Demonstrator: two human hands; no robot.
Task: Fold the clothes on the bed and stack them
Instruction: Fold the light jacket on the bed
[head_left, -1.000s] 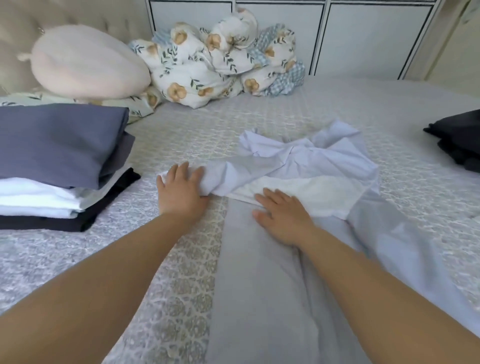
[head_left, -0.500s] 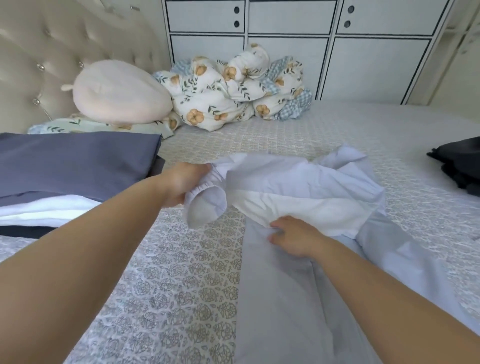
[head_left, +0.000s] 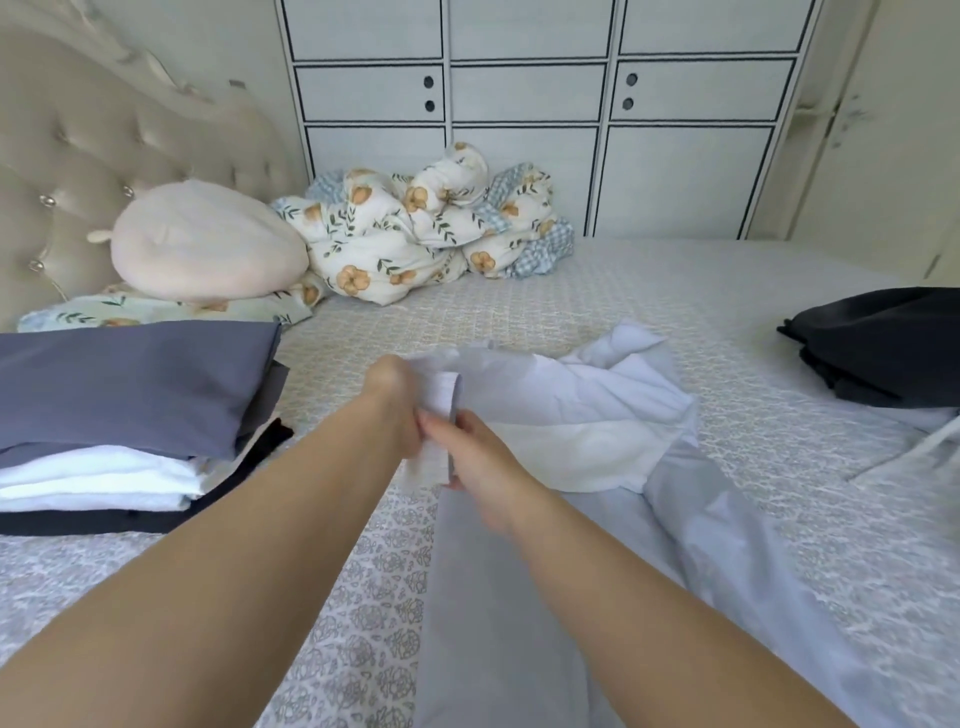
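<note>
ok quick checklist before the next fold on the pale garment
1. Left hand grips the pale garment at its edge: ok.
2. Right hand holds the same edge: ok.
3. Garment lying flat: not ok, bunched at the far end.
4. Folded stack on the left is neat, top free: ok.
5. Bed space beyond the garment: ok.
6. Dark clothes at right folded: cannot tell.

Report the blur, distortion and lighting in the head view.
Head view: motion blur smears both hands, left hand and right hand, and the pale garment edge they grip; wide-angle bending curves the cabinet lines; soft, even daylight, no glare, faint shadows.
</note>
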